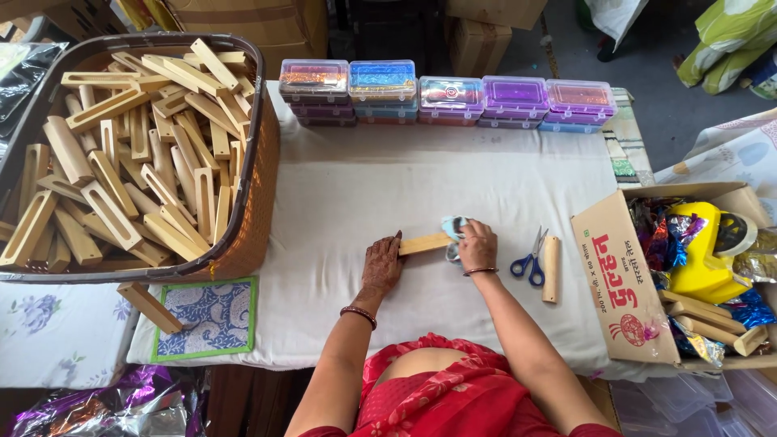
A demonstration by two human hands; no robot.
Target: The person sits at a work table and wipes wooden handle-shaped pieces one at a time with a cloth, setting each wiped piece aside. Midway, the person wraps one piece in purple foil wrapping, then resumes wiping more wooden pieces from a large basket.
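A pale slotted wooden block lies on the white cloth in front of me. My left hand presses flat on its left end. At the block's right end my right hand grips a light blue rag against the wood. Both wrists wear bangles.
A big brown basket at left is heaped with several similar wooden blocks. Blue-handled scissors and another wooden block lie right of my hand. A cardboard box holds foil wrappers and a yellow tape dispenser. Coloured plastic cases line the far edge.
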